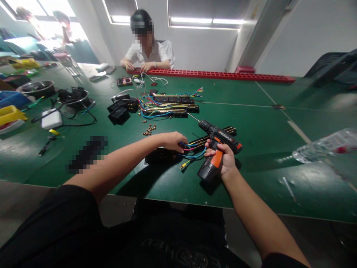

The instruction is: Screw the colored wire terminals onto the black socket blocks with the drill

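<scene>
While a person (152, 52) in a white shirt sits at the far side, the green tabletop (237, 93) is the biggest thing here. A long red rail (209, 73) runs along its far edge. Past the middle lie other black strips (169, 111) with lots of wires. Nearer, the right hand (227, 160) has its fingers wrapped around the handle of a black and orange drill (223, 137), and the long thin bit points away, toward those far strips. The left hand (173, 141) bends its fingers down, close together, at some loose wires (196, 156); I cannot tell if they pinch them. I think the step in hand is putting these wires in place, with the drill ready. The next move seems to call for steady wires and the bit turned to the near strip (201, 141). That strip lies between the hands, partly behind the drill. It is long, thin and black, with shiny gold bars on top. Smallest are the little brass bits (150, 129), maybe screws, in a loose pile.
</scene>
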Motion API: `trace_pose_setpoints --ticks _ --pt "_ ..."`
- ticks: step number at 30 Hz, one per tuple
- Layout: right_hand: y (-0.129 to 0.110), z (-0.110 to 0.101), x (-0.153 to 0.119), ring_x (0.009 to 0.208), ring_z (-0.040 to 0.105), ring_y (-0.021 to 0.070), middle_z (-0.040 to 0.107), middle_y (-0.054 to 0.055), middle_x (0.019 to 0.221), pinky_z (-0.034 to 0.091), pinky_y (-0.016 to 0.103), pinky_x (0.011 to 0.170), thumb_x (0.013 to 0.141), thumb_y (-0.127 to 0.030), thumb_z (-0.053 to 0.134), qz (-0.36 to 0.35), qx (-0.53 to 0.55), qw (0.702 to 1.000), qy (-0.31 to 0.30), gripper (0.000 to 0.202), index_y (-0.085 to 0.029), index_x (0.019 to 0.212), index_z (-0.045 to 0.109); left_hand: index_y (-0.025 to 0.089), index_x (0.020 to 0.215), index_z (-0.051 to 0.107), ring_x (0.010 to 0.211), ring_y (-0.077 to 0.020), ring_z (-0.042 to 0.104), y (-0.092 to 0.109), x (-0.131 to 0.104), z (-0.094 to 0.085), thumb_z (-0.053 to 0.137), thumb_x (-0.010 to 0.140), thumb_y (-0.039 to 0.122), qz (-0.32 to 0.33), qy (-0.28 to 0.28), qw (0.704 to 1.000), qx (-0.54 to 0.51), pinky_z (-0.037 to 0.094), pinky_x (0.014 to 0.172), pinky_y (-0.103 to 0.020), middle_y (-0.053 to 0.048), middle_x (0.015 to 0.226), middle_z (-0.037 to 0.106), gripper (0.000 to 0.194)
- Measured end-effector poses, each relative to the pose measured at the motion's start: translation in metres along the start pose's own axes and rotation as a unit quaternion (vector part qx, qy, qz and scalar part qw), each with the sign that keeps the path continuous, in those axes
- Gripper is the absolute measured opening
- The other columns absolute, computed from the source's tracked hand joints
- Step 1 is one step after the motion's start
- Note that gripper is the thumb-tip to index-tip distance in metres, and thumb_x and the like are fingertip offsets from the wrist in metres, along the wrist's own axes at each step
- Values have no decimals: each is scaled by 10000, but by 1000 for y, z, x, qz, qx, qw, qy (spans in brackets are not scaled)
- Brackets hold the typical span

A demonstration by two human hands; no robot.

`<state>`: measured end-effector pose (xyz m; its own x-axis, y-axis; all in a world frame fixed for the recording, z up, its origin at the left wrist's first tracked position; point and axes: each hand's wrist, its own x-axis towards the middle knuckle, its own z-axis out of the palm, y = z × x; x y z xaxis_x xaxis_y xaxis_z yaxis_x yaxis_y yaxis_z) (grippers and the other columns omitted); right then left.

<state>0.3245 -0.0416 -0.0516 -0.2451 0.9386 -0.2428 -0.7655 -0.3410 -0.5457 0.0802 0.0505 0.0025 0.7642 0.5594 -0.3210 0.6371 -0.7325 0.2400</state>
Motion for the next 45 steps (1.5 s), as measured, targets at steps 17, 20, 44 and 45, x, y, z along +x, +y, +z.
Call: trace_pose_setpoints --ticks 17,20,44,45 --pt "3 8 -7 569 571 53 718 21 872 611 209 633 649 -252 748 -18 -20 1000 1 399 -161 1027 660 214 894 709 863 -232 598 34 -69 45 630 976 421 -72 240 968 25 400 836 -378 -51 850 720 236" --pt "4 11 -10 559 562 50 716 17 864 604 207 621 632 -247 746 -24 -25 999 7 416 -157 1029 660 212 976 726 1007 -314 579 73 -74 68 716 893 614 -110 236 963 63 365 843 -426 -103 968 747 411" --pt "31 20 -12 925 754 214 767 45 969 666 389 904 652 -281 840 -23 -91 996 -8 416 -185 1035 711 232 954 768 1022 -275 557 37 -69 40 613 1015 381 -68 219 971 73 304 831 -399 -69 971 776 224" --pt "33 21 -9 1000 755 239 769 51 973 649 421 972 650 -285 847 -28 -96 995 -11 417 -181 1031 714 238 958 773 1014 -275 560 34 -69 39 637 1000 395 -70 216 972 64 305 825 -393 -68 963 778 212"
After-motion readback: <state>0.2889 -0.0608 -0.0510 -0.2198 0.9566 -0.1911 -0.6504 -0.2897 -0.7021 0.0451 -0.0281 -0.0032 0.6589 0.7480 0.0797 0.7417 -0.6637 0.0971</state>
